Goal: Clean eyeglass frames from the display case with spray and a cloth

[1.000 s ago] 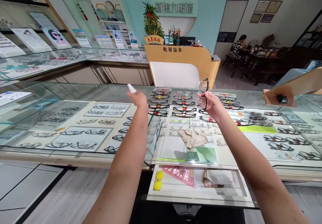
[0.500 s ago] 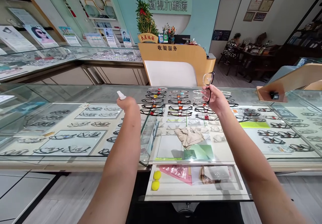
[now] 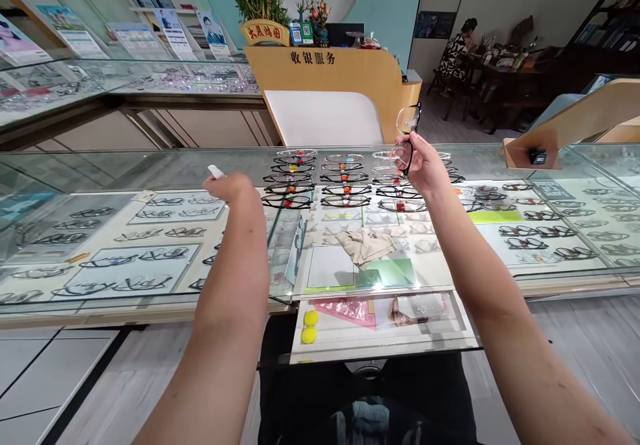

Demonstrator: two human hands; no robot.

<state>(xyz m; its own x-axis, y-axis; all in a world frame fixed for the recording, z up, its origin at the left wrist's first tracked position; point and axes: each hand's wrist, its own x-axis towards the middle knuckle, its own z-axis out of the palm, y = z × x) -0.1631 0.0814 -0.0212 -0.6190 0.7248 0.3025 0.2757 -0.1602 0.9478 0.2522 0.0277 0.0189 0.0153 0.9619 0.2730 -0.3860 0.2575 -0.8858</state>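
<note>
My left hand [image 3: 231,186] is closed round a small white bottle [image 3: 216,172], whose top sticks out beyond the fingers over the left part of the glass counter [image 3: 190,165]. On the right, my right hand [image 3: 429,165] pinches a pair of black-rimmed glasses [image 3: 409,119], held upright above the counter. Rows of glasses [image 3: 346,190] with small coloured tags lie on the glass between my hands. Nearer me, a crumpled beige cloth [image 3: 365,246] lies on the counter top.
An open drawer [image 3: 385,349] at the near edge holds two yellow round items [image 3: 309,326] and plastic packets. A wooden-framed mirror [image 3: 575,121] stands at the right. Behind are a cashier desk [image 3: 330,71] and a seated person [image 3: 456,51].
The view has tilted down and shifted, so the counter sits higher in the picture and more of my lap shows. Both hands keep hold of their things.
</note>
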